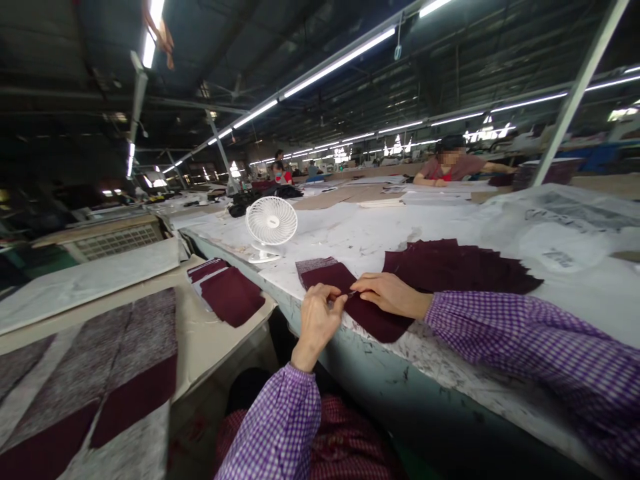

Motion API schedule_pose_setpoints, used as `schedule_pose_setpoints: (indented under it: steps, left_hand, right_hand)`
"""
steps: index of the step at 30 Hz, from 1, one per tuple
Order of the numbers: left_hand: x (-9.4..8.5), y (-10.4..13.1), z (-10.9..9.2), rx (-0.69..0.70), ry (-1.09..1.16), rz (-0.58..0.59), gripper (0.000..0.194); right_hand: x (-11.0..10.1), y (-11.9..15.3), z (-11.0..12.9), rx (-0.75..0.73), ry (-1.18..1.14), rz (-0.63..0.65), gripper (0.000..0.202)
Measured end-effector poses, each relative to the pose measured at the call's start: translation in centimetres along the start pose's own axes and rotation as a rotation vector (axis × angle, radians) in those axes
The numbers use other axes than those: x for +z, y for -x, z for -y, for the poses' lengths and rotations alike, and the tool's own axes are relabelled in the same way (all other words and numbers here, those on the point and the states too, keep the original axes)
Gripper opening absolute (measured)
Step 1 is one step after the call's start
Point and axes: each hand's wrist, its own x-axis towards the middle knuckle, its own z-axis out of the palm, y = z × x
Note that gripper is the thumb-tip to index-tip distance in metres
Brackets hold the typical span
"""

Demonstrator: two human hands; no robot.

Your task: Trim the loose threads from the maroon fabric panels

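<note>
A maroon fabric piece lies along the table's near edge, with a speckled grey strip at its far end. Over its middle, my left hand is closed in a pinch, thumb against forefinger. My right hand comes in from the right, also pinching, its fingertips almost meeting those of the left. A tiny pale thing shows between the fingertips, too small to name. Just beyond my right hand, a fanned-out pile of maroon fabric pieces rests on the white table.
A small white fan stands on the table. At left, a lower table bears stacked maroon pieces and speckled grey-and-maroon panels. Clear plastic bags lie at right. Across the table, a person leans over papers.
</note>
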Motion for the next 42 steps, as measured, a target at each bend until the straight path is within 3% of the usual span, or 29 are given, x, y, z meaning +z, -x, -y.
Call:
schedule_pose_setpoints:
  steps: [8, 23, 28, 31, 35, 38, 42]
  left_hand:
    - [0.3, 0.9, 0.2, 0.096, -0.081, -0.022, 0.016]
    - [-1.0, 1.3, 1.7, -0.018, 0.289, 0.011, 0.016]
    - [-0.9, 1.6, 1.8, 0.025, 0.247, -0.022, 0.017]
    - [-0.5, 1.8, 1.8, 0.033, 0.211, -0.072, 0.020]
    - [-0.6, 1.6, 1.6, 0.020, 0.118, -0.136, 0.019]
    - [-0.9, 0.5, 1.5, 0.081, -0.078, -0.156, 0.015]
    - [-0.8, -1.7, 1.6, 0.171, -0.194, 0.038, 0.035]
  right_hand:
    - [-0.3, 0.0, 0.6, -0.036, 0.036, 0.043, 0.028]
    - [-1.1, -0.1, 1.8, -0.152, 0.238, 0.224, 0.049]
    - [-1.2, -0.2, 2.8, -0.191, 0.348, 0.246, 0.063]
    - [-1.2, -0.3, 2.9, -0.196, 0.317, 0.240, 0.061]
    - [-1.4, -0.5, 1.6, -0.036, 0.167, 0.149, 0.042]
    - [-1.6, -0.7, 0.7, 0.158, 0.084, 0.120, 0.052]
    - [-3.2, -1.0, -0.1, 0.242, -0.169, 0.274, 0.041]
